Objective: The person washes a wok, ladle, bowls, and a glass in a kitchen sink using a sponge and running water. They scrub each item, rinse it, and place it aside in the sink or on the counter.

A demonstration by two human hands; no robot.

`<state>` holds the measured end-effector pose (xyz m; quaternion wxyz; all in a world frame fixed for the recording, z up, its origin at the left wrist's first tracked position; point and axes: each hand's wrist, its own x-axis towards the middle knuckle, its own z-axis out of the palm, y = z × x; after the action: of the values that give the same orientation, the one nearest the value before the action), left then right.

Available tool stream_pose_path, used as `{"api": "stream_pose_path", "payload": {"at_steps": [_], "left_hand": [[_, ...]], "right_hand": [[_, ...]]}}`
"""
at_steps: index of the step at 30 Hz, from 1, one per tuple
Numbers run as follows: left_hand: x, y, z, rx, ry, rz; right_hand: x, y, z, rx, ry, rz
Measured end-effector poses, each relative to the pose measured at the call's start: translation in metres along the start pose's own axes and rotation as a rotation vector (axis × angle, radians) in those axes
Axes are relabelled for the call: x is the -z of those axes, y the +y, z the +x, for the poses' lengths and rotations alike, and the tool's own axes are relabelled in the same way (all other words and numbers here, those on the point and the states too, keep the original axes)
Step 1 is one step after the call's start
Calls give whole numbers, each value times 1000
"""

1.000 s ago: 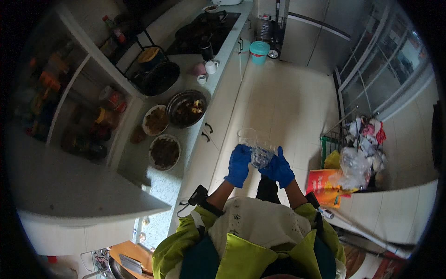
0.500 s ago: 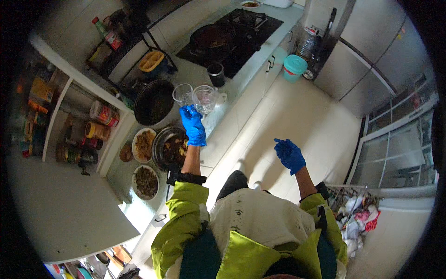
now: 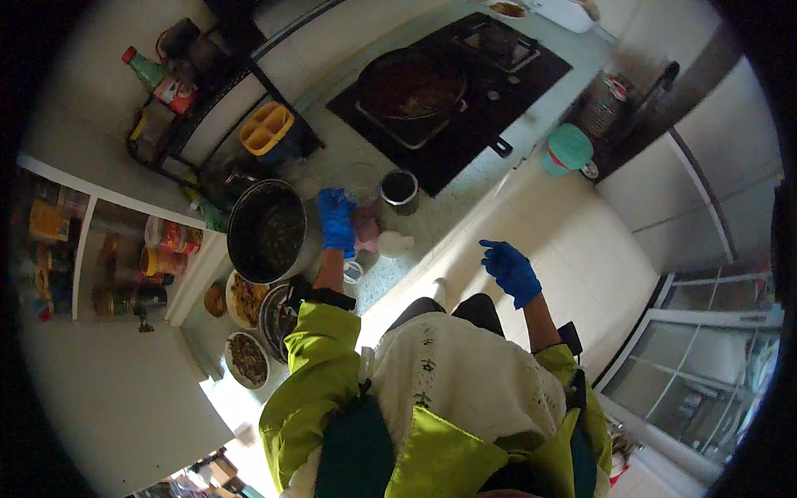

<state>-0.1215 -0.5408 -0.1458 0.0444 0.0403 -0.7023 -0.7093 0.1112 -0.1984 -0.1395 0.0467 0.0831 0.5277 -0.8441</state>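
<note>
My left hand (image 3: 336,221), in a blue glove, is over the counter with its fingers closed on a clear drinking glass (image 3: 355,176), whose outline is blurred. Close by stand a pinkish item (image 3: 365,230), a white mug (image 3: 395,244) and a small clear round vessel (image 3: 353,272). A dark cup (image 3: 399,189) stands just beyond, towards the stove. To the left of this hand is a deep black pot (image 3: 267,231). My right hand (image 3: 510,272), also gloved in blue, hovers over the floor, index finger stretched out and the others loosely bent, holding nothing.
A pan (image 3: 413,83) sits on the black stove (image 3: 498,124). Left along the counter are dishes of food (image 3: 247,360), a black rack (image 3: 207,124) and a yellow-and-blue container (image 3: 267,131). A turquoise bucket (image 3: 568,149) stands on the floor near the fridge.
My view has shifted, so the stove and dark cup appear lower and further right. My left hand and the glass have moved further along the counter towards the stove. My right hand has barely changed.
</note>
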Motion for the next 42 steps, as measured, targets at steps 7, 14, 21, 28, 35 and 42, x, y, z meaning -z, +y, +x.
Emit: {"api": "stream_pose_path", "payload": {"at_steps": [7,14,21,28,35,42], "left_hand": [[-2,-16,13,130,12,-134],[31,-42,25,-364,-61,232],[-23,55,-38,342,133,1056],[-55,134,-71,31,318,1026],[-37,225,-228,-146,689,-339],[26,209,-448,54,940,-296]], "right_hand": [[-6,-34,88,-261,-268,-199],[0,-42,144,-586,-455,-12],[0,-29,160,-760,-645,-28],[-12,-25,154,-855,-751,-146],[-72,-66,85,-17,-1672,-673],[-200,-19,-35,-1202,-1515,-218]]}}
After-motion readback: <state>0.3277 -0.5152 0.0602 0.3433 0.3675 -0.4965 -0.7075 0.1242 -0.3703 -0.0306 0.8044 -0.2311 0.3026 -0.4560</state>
